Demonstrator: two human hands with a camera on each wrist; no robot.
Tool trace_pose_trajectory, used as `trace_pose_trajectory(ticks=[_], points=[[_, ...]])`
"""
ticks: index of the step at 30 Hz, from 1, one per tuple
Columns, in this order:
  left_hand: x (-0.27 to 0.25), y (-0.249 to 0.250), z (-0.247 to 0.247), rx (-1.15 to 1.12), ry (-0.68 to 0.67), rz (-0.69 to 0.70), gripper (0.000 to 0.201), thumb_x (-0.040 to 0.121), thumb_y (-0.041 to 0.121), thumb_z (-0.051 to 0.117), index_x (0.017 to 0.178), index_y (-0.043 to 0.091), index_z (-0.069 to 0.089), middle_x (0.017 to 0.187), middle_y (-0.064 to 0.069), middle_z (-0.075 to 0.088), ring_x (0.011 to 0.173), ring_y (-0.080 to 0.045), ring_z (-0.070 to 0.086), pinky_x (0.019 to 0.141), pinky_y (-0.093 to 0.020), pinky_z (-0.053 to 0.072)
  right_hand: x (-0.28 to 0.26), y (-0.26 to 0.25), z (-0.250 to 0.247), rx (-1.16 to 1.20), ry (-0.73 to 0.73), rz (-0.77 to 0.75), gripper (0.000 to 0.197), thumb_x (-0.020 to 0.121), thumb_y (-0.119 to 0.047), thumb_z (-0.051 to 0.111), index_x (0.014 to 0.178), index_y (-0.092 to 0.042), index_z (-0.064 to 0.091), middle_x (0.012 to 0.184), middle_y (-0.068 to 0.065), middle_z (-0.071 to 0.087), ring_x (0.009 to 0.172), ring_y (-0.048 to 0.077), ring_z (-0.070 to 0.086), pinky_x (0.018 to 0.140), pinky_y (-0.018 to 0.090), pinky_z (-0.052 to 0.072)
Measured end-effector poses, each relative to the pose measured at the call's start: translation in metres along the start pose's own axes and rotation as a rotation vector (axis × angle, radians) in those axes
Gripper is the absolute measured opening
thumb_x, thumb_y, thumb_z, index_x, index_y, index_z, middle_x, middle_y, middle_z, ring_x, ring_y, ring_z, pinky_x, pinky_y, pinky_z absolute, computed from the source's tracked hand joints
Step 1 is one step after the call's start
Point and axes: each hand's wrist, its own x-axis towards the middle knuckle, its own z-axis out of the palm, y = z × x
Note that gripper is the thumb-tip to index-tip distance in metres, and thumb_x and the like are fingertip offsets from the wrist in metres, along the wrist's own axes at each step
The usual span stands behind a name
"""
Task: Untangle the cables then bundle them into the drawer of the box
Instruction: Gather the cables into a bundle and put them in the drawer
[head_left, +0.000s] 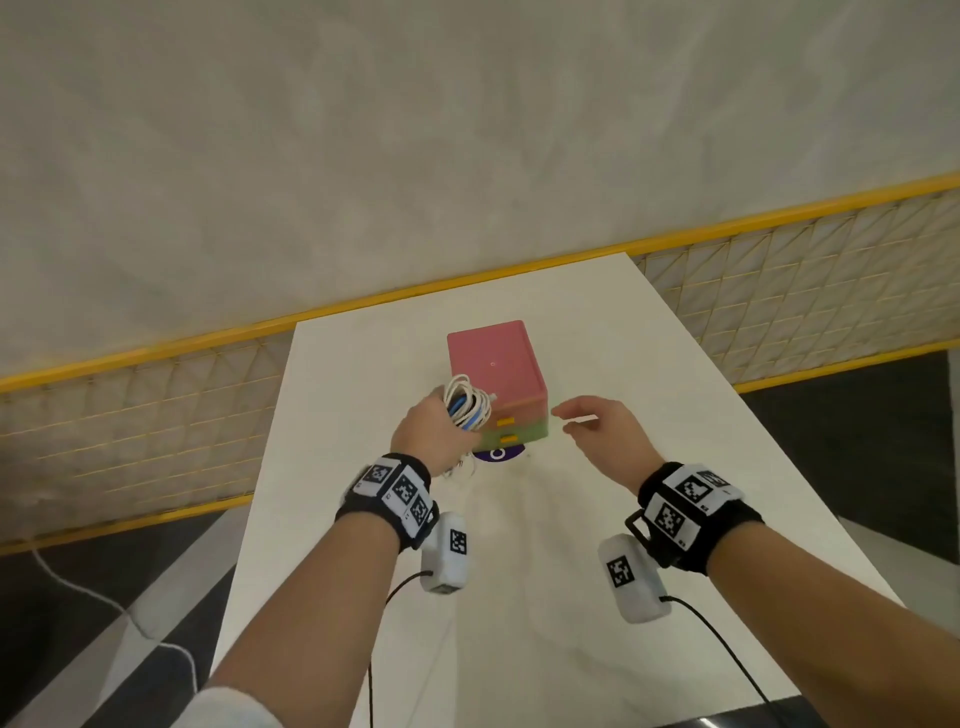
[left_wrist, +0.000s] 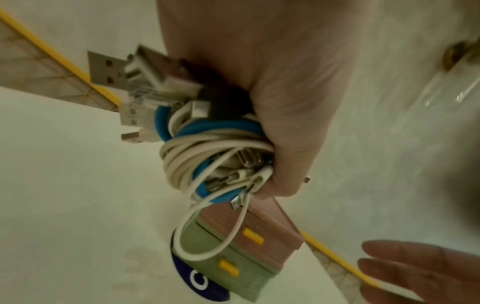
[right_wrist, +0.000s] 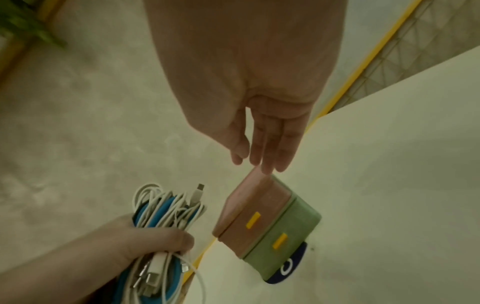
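Observation:
My left hand (head_left: 434, 434) grips a coiled bundle of white and blue cables (head_left: 467, 402) just left of the box's front; the same cable bundle (left_wrist: 207, 148) fills the left wrist view, with USB plugs sticking out, and the cable bundle (right_wrist: 166, 207) shows low in the right wrist view. The box (head_left: 496, 371) has a pink top and a green base; its two drawers with yellow handles (right_wrist: 253, 220) look shut. My right hand (head_left: 592, 421) hovers just right of the box (right_wrist: 265, 222), fingers straight (right_wrist: 270, 150) and empty.
The box stands on a dark blue round mat (head_left: 498, 454) on a white table (head_left: 623, 519). A yellow-framed mesh railing (head_left: 779, 291) runs behind the table's far edge. Floor drops off on both sides of the table.

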Motion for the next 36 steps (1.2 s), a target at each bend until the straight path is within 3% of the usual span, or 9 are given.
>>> trace_pose_trajectory(ticks=[5, 7, 12, 19, 23, 27, 31, 33, 36], points=[[0.02, 0.002, 0.014, 0.358, -0.227, -0.005, 0.077, 0.069, 0.029, 0.077, 0.138, 0.03, 0.042, 0.116, -0.001, 0.066, 0.101, -0.026, 0.063, 0.087, -0.037, 0.053, 0.023, 0.014, 0.022, 0.033, 0.066, 0.158, 0.041, 0.087, -0.001, 0.051, 0.126, -0.012, 0.051, 0.115, 0.015, 0.059, 0.089, 0.022, 0.056, 0.074, 0.029, 0.044], [0.021, -0.006, 0.021, 0.456, -0.263, -0.002, 0.092, 0.073, 0.027, 0.074, 0.149, 0.037, 0.025, 0.121, 0.0, 0.065, 0.104, -0.026, 0.063, 0.085, -0.035, 0.052, 0.033, 0.023, 0.035, 0.015, 0.038, 0.243, 0.048, 0.087, -0.006, 0.052, 0.134, -0.012, 0.041, 0.109, 0.016, 0.063, 0.087, 0.022, 0.056, 0.074, 0.03, 0.044], [0.022, -0.019, 0.027, 0.528, -0.256, 0.013, 0.102, 0.075, 0.022, 0.069, 0.15, 0.048, 0.005, 0.107, -0.002, 0.069, 0.09, -0.026, 0.065, 0.077, -0.034, 0.053, 0.062, 0.046, 0.079, 0.085, -0.055, 0.442, 0.074, 0.084, -0.023, 0.058, 0.145, -0.014, 0.017, 0.109, 0.018, 0.065, 0.087, 0.026, 0.06, 0.084, 0.043, 0.054], [0.021, -0.027, 0.032, 0.498, -0.23, 0.031, 0.103, 0.076, 0.02, 0.068, 0.15, 0.049, 0.003, 0.101, -0.005, 0.068, 0.087, -0.028, 0.064, 0.076, -0.035, 0.05, 0.084, 0.061, 0.102, 0.292, 0.079, 0.504, 0.057, 0.072, -0.01, 0.073, 0.122, -0.005, 0.046, 0.11, 0.017, 0.065, 0.098, 0.033, 0.066, 0.085, 0.048, 0.056], [0.022, -0.03, 0.034, 0.471, -0.215, 0.045, 0.103, 0.077, 0.02, 0.069, 0.15, 0.049, 0.002, 0.099, -0.004, 0.068, 0.075, -0.024, 0.056, 0.07, -0.031, 0.044, 0.066, 0.058, 0.098, 0.403, 0.136, 0.421, 0.028, 0.078, 0.007, 0.066, 0.088, -0.015, 0.051, 0.094, 0.017, 0.063, 0.094, 0.04, 0.065, 0.086, 0.053, 0.054], [0.021, -0.037, 0.036, 0.458, -0.206, 0.062, 0.103, 0.077, 0.024, 0.07, 0.149, 0.051, 0.001, 0.1, -0.004, 0.069, 0.079, -0.027, 0.061, 0.069, -0.031, 0.044, 0.021, 0.067, 0.1, 0.6, 0.16, 0.42, 0.043, 0.08, 0.012, 0.063, 0.112, -0.008, 0.043, 0.11, 0.021, 0.057, 0.098, 0.033, 0.061, 0.084, 0.044, 0.054], [0.02, -0.039, 0.037, 0.47, -0.189, 0.08, 0.099, 0.079, 0.024, 0.066, 0.149, 0.051, 0.001, 0.095, -0.004, 0.07, 0.072, -0.026, 0.056, 0.066, -0.03, 0.042, -0.029, 0.08, 0.095, 0.512, 0.13, 0.456, 0.046, 0.08, 0.008, 0.063, 0.118, -0.005, 0.04, 0.099, 0.017, 0.062, 0.087, 0.027, 0.062, 0.08, 0.038, 0.053], [0.018, -0.039, 0.036, 0.464, -0.204, 0.075, 0.1, 0.079, 0.023, 0.066, 0.149, 0.051, 0.001, 0.094, -0.004, 0.069, 0.071, -0.025, 0.054, 0.066, -0.031, 0.043, -0.04, 0.077, 0.088, 0.269, 0.075, 0.455, 0.05, 0.078, -0.009, 0.066, 0.122, -0.009, 0.043, 0.095, 0.011, 0.061, 0.085, 0.024, 0.06, 0.076, 0.033, 0.051], [0.008, -0.037, 0.038, 0.402, -0.129, 0.078, 0.094, 0.077, 0.023, 0.067, 0.149, 0.047, 0.011, 0.095, 0.001, 0.066, 0.073, -0.024, 0.056, 0.068, -0.031, 0.045, -0.03, 0.065, 0.077, -0.028, 0.123, 0.389, 0.067, 0.069, -0.039, 0.061, 0.129, -0.016, 0.045, 0.116, 0.011, 0.045, 0.108, 0.026, 0.047, 0.099, 0.037, 0.04]])
